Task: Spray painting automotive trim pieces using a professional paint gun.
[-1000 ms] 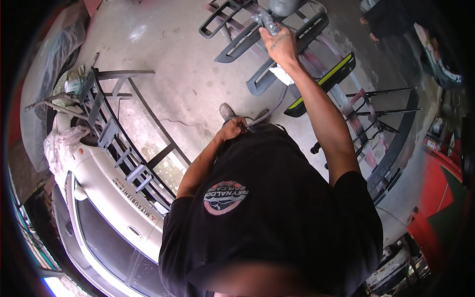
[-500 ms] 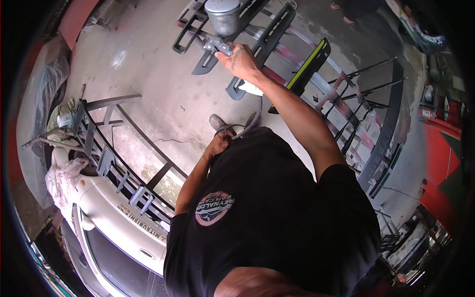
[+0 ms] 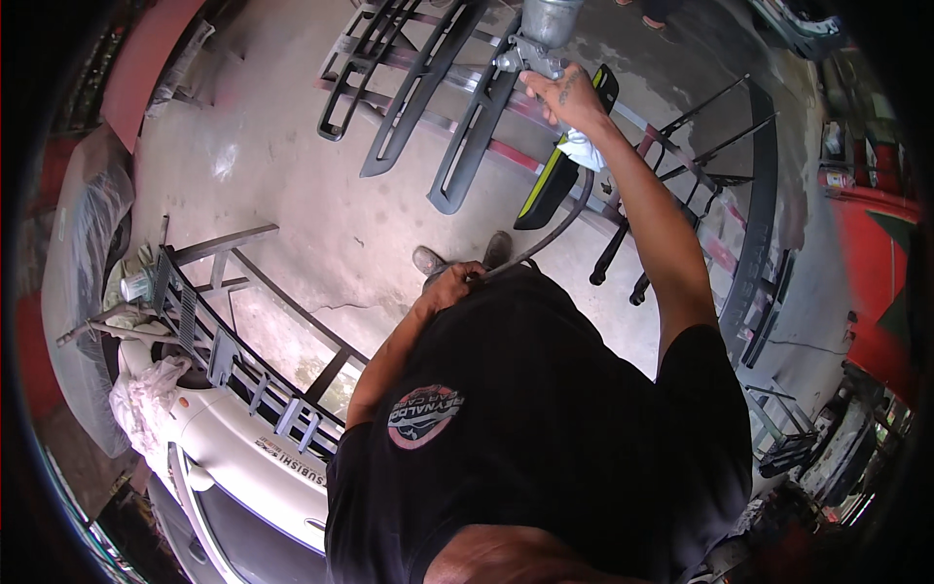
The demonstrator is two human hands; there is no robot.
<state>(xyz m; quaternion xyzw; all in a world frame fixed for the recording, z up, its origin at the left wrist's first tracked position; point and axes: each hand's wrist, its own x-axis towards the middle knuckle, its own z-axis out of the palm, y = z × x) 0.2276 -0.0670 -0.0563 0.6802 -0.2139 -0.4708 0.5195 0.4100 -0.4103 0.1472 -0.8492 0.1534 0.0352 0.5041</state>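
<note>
Spray gun (image 3: 530, 60) shifts right, to the far end of the rightmost slotted panel (image 3: 449, 195)

At nine o'clock stands a pale can (image 3: 138, 285); its contents cannot be made out. Near the centre, the left hand (image 3: 452, 284) is at the person's waist, closed around a dark hose (image 3: 559, 226), much as it was half a second ago. The hose curves off toward one o'clock, up to a white cloth (image 3: 582, 151) under the right wrist.

Between eleven and twelve o'clock, the dark slotted panels lie across reddish rails (image 3: 519, 154). Half a second ago the gun appeared over the middle panel (image 3: 389, 146); now it has left that one and overlaps the upper end of the rightmost. The work therefore seems to have moved along the row, with the yellow-striped panel (image 3: 556, 190), at one o'clock, the next piece beside it.

The right hand (image 3: 574, 97), between twelve and one o'clock, is wrapped around the gun's handle. The gun's silver cup (image 3: 552, 21) rises above, its contents hidden; no spray is visible. Past two o'clock, a small can (image 3: 835, 180) sits by red bodywork (image 3: 864, 258), its contents likewise unseen.
</note>
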